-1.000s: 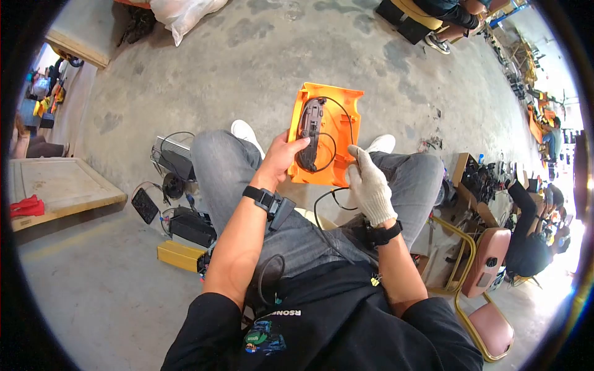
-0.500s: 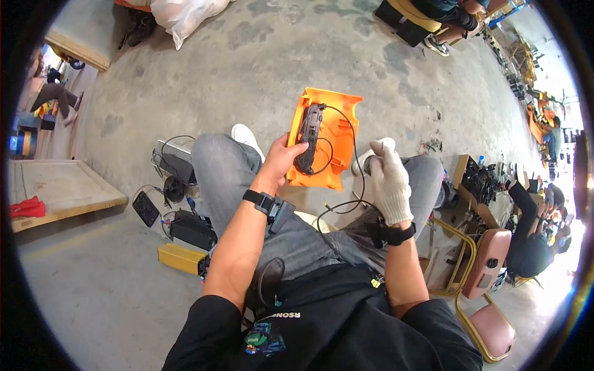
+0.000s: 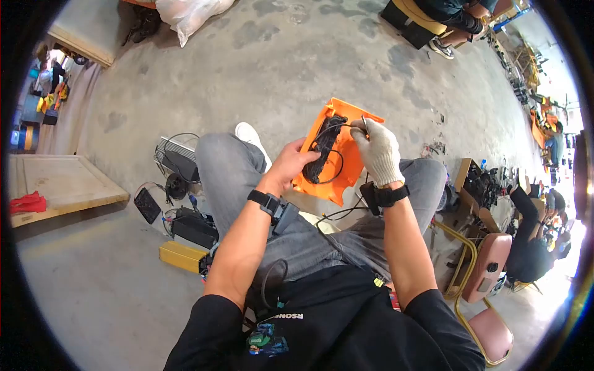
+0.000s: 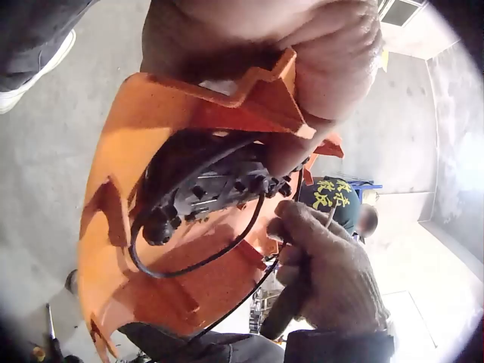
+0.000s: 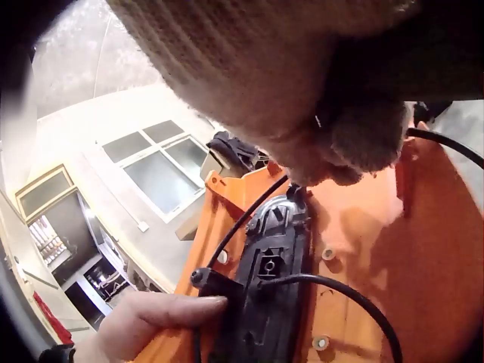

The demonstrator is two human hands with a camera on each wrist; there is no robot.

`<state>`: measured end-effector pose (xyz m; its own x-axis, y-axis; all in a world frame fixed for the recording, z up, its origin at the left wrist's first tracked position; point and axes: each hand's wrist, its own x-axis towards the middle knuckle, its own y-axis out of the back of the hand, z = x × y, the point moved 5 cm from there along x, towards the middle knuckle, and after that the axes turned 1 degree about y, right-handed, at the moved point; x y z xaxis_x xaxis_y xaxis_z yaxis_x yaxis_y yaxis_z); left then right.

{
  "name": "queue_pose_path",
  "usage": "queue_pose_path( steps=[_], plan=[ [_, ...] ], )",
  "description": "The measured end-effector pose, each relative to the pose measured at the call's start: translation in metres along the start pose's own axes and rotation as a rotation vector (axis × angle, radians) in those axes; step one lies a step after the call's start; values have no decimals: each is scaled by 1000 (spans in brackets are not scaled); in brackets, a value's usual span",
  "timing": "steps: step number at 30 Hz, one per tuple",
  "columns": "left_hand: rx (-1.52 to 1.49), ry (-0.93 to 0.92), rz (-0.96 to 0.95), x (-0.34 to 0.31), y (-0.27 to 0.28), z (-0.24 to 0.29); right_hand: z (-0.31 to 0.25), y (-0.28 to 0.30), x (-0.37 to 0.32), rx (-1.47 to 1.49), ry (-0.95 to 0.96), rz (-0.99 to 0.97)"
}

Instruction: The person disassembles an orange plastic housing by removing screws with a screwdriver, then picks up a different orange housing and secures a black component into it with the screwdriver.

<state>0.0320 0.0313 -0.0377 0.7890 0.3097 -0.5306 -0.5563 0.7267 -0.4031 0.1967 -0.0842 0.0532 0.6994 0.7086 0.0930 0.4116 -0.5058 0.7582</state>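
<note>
An orange plastic shell [image 3: 349, 162] is tilted above the lap, its hollow side up. Inside it lies a long black part [image 3: 324, 148] with a thin black cable [image 4: 198, 265] looping from it. My bare left hand [image 3: 289, 164] grips the shell's left edge, thumb pressing on the black part. My gloved right hand [image 3: 377, 148] is over the shell's upper right, fingertips pinching a thin tool, with the cable running beside them. In the right wrist view the gloved fingers [image 5: 333, 151] hover at the black part's end [image 5: 280, 215]; the tool is mostly hidden there.
A wooden panel [image 3: 62, 185] with a red cloth stands at the left. Black electronics and a yellow box [image 3: 180, 256] lie on the floor beside the left leg. A pink chair [image 3: 487, 267] and a box of black parts [image 3: 476, 182] are at the right.
My gloved hand has moved from beside the knee up and left over the shell, now with a thin tool visible at its fingertips. The shell has tilted and shifted slightly right.
</note>
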Motion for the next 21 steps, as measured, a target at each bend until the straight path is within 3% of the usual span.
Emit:
queue_pose_path(
  steps=[5, 8, 18, 21],
  plan=[
    [76, -5, -42, 10, 0, -2, 10, 2, 5, 43, 6, 92],
    [43, -11, -69, 11, -1, -6, 21, 6, 11, -8, -95, 204],
    [38, -7, -103, 10, -2, -9, 32, 3, 6, -48, -141, 215],
    [17, -22, -129, 11, -1, -8, 26, -3, 6, -78, -176, 115]
  ],
)
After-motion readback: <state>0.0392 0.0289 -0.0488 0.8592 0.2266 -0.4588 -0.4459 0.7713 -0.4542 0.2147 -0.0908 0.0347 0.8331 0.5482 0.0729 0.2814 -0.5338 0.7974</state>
